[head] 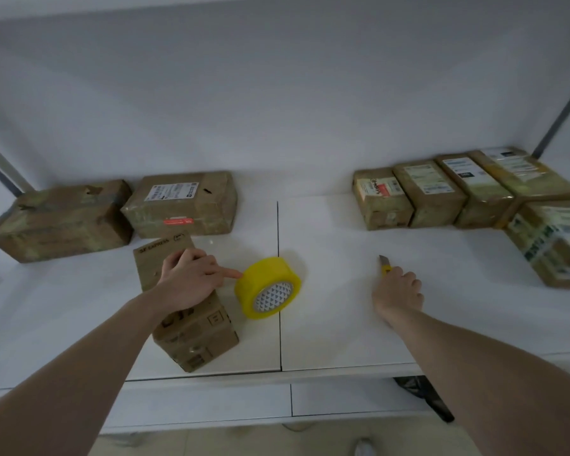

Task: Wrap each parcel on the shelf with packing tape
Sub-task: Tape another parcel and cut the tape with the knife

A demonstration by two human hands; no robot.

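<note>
Near box: a brown box (191, 324) with "SF EXPRESS" printed on it lies on the white shelf (343, 324), near the front edge, left of the middle. Part of its top is hidden under the left hand.
Left hand: the left hand (186, 281) rests on the near box. Most fingers are curled, and one finger points straight out and touches the side of the tape roll.
Tape roll: a yellow tape roll (268, 287) stands on its edge, just beside the near box on its right.
Right hand: the right hand (399, 291) grips a yellow knife (385, 264) low over the shelf. Only the tip and a bit of the handle stick out past the fingers.
Left boxes: two big brown boxes (119, 215) sit at the back left, side by side.
Right boxes: a row of brown boxes (458, 192) with white labels stands at the back right. The words on the labels are too blurry to read.
Corner box: one more box (553, 245) at the far right is cut off by the picture edge.
Under the shelf: a dark thing (422, 396) shows below the front edge; I cannot tell what it is.
</note>
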